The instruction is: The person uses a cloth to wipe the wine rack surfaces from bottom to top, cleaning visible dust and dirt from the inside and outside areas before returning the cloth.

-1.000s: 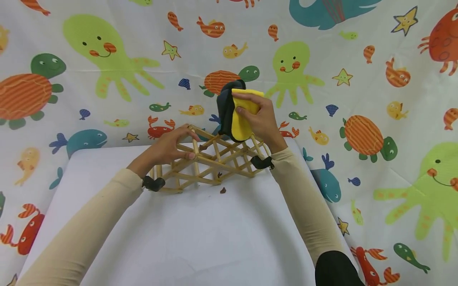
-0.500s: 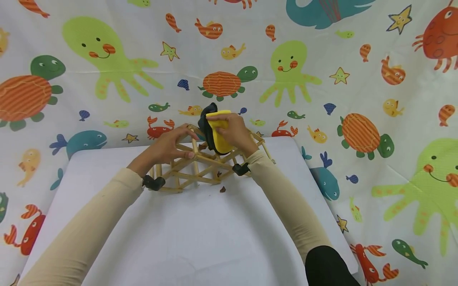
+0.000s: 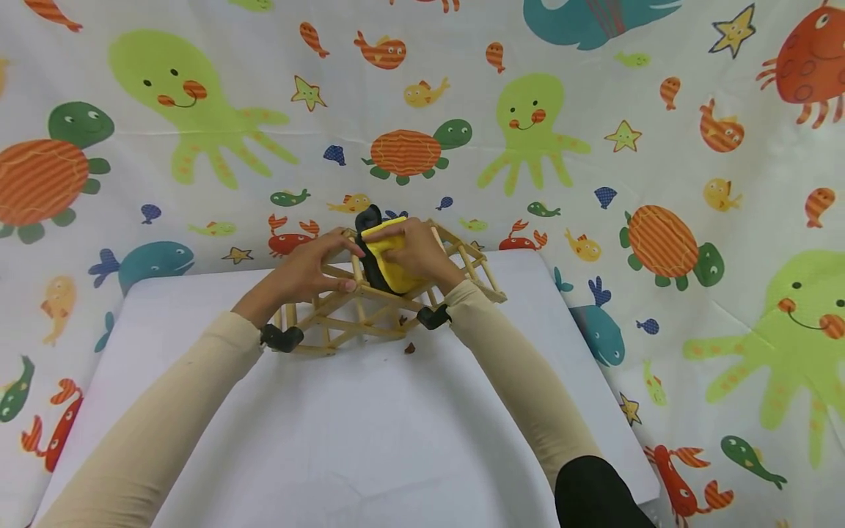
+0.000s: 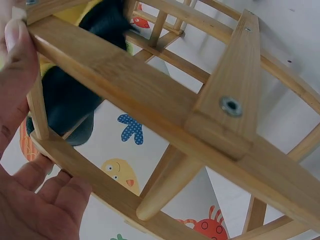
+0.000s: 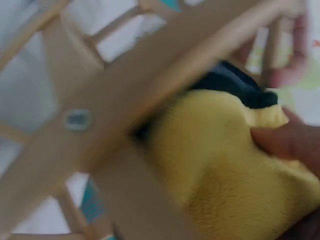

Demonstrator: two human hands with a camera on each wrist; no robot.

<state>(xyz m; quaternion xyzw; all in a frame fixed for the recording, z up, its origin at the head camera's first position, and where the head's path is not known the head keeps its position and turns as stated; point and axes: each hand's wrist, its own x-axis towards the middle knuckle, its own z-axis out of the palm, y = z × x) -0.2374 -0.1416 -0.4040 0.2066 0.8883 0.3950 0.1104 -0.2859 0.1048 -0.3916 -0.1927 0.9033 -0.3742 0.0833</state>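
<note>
A light wooden slatted rack [image 3: 383, 295] with crossed bars and round rods stands on the table. My left hand [image 3: 306, 268] grips its left end; in the left wrist view this hand [image 4: 45, 195] has its thumb on the upper rail [image 4: 115, 80] and its fingers at the lower one. My right hand [image 3: 419, 253] holds a folded cloth [image 3: 392, 271], yellow on one side and dark on the other, down between the rails near my left hand. In the right wrist view, the right thumb [image 5: 290, 142] presses into the fuzzy yellow side [image 5: 220, 165].
The rack rests toward the back of a white-covered table [image 3: 356, 433]. A small brown scrap [image 3: 409, 348] lies in front of it. Behind the table hangs a white curtain [image 3: 251, 66] printed with sea animals.
My right hand has brought the cloth down and to the left, from above the rack to between its rails beside my left hand. The left hand keeps its place.
</note>
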